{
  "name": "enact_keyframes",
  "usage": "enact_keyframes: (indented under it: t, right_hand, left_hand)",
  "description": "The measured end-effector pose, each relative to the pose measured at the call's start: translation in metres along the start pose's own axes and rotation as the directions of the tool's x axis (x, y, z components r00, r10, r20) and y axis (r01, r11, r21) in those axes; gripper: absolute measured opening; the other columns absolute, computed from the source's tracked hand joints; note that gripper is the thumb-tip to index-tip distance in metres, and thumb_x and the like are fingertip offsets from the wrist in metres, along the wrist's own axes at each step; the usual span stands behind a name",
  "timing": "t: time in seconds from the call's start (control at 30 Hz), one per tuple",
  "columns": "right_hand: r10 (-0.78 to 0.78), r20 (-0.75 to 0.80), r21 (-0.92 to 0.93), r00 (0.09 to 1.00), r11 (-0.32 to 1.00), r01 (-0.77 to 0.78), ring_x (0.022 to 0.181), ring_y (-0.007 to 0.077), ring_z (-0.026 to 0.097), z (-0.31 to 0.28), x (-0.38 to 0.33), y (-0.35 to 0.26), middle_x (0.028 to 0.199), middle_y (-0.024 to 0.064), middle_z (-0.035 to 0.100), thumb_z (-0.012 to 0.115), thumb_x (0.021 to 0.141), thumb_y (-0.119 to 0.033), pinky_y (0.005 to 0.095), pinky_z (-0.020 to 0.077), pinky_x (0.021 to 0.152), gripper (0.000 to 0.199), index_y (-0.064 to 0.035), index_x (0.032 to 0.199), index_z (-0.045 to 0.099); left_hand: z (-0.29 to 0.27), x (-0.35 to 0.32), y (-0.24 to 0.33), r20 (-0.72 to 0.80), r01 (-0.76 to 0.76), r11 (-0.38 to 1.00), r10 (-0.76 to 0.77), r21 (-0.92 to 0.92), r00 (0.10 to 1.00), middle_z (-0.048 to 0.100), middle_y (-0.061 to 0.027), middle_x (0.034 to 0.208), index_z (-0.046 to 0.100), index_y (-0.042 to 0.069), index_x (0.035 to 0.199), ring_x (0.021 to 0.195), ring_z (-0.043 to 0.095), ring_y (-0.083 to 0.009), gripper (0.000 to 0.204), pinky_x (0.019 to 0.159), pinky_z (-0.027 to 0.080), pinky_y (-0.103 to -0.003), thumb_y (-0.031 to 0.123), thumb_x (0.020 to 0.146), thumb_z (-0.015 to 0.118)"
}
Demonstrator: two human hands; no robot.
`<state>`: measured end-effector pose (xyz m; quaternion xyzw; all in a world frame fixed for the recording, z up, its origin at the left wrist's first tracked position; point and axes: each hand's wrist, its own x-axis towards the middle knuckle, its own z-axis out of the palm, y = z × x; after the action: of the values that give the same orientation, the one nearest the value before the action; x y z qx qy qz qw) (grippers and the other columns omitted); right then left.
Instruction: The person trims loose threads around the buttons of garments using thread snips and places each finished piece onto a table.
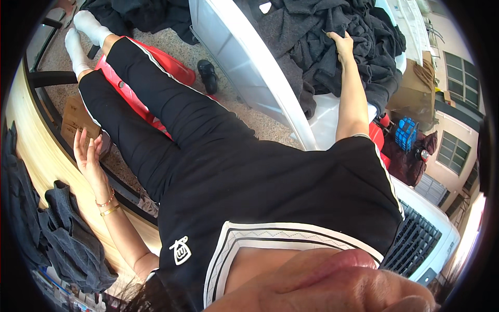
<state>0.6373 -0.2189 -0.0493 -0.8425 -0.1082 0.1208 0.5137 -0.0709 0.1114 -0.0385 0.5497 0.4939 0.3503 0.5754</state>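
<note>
Dark grey cloth (291, 52) lies in a big, messy heap at the top right of the frame. It sits in a white plastic tub (223, 47), and some of it hangs down near the tub's side. The right hand (341, 47) reaches up into this heap. Its finger and thumb pinch a fold of the cloth, but some fingertips are hidden, so I cannot tell how tight they are.

The left hand (91, 161) is at the left of the frame. It holds nothing, and its fingers are bent a little and spread apart. Two thin bracelets (109, 210) go around that wrist. Just beside this hand is a pale wooden table (39, 140). More dark pieces of cloth (73, 239) lie on it at the lower left. A brown cardboard box (78, 120) is near the left hand too, lower than the table top.

The person wears black clothes (223, 171) with white edges, and white socks (92, 28). Both legs stretch to the upper left, over a red plastic seat (182, 71). One black shoe (207, 76) is on the speckled floor, between the seat and the tub.
</note>
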Motion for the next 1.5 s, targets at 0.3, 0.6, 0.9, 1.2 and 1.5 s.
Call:
enact_keyframes:
  t: [0.3, 0.6, 0.9, 1.2, 1.5]
  right_hand:
    - [-0.165, 0.142, 0.394, 0.976, 0.914, 0.097, 0.082, 0.0228, 0.072, -0.026, -0.13, -0.096, 0.096, 0.0139, 0.074, 0.068, 0.074, 0.006, 0.0337, 0.0584, 0.08, 0.028, 0.0063, 0.102, 0.069]
    - [-0.226, 0.453, 0.586, 0.862, 0.804, -0.097, 0.097, 0.0304, 0.072, -0.007, -0.194, -0.254, 0.106, 0.0216, 0.072, 0.051, 0.09, -0.012, 0.0414, 0.0583, 0.089, 0.033, 0.0098, 0.107, 0.069]
    - [-0.598, 0.596, 0.666, 0.536, 0.741, 0.086, 0.091, 0.031, 0.072, 0.191, -0.317, -0.392, 0.097, 0.022, 0.072, 0.067, 0.077, -0.016, 0.0417, 0.0577, 0.086, 0.035, 0.0095, 0.101, 0.069]
    - [-0.727, 0.579, 0.722, 0.367, 0.667, 0.182, 0.085, 0.0315, 0.071, 0.356, -0.466, -0.443, 0.087, 0.0225, 0.071, 0.083, 0.065, -0.021, 0.042, 0.0572, 0.083, 0.044, 0.0092, 0.095, 0.069]
    - [-0.264, 0.893, 0.426, 0.365, 0.761, -0.489, 0.051, 0.0164, 0.06, 0.462, -0.494, -0.309, 0.072, 0.0089, 0.065, 0.083, 0.064, -0.011, 0.0298, 0.0471, 0.044, 0.034, 0.0008, 0.09, 0.065]
  left_hand:
    - [0.015, 0.019, 0.005, 0.06, -0.036, 0.993, 0.043, -0.115, 0.997, 0.052, -0.0188, 0.145, 0.043, 0.004, 0.149, 0.106, 0.069, -0.0237, 0.051, 0.096, 0.056, -0.033, 0.005, 0.1, 0.058]
    - [0.018, 0.024, 0.014, 0.133, -0.133, 0.965, 0.166, -0.225, 0.977, 0.054, -0.0172, 0.144, 0.043, 0.004, 0.148, 0.107, 0.069, -0.0251, 0.05, 0.095, 0.055, -0.034, 0.007, 0.101, 0.057]
    - [-0.005, 0.004, 0.048, -0.031, -0.288, 0.908, 0.293, -0.304, 0.956, 0.052, -0.0194, 0.145, 0.04, 0.002, 0.149, 0.11, 0.068, -0.0266, 0.051, 0.097, 0.056, -0.035, 0.003, 0.101, 0.056]
    - [-0.015, -0.025, 0.104, -0.228, -0.4, 0.887, 0.35, -0.232, 0.909, 0.062, -0.0268, 0.106, 0.032, -0.003, 0.145, 0.098, 0.067, -0.0386, 0.052, 0.092, 0.059, -0.048, -0.002, 0.096, 0.05]
    - [-0.116, -0.009, 0.024, -0.566, -0.445, 0.869, 0.26, -0.215, 0.782, 0.052, -0.0243, 0.139, 0.038, -0.002, 0.146, 0.121, 0.061, -0.0307, 0.049, 0.105, 0.05, -0.042, -0.007, 0.098, 0.05]
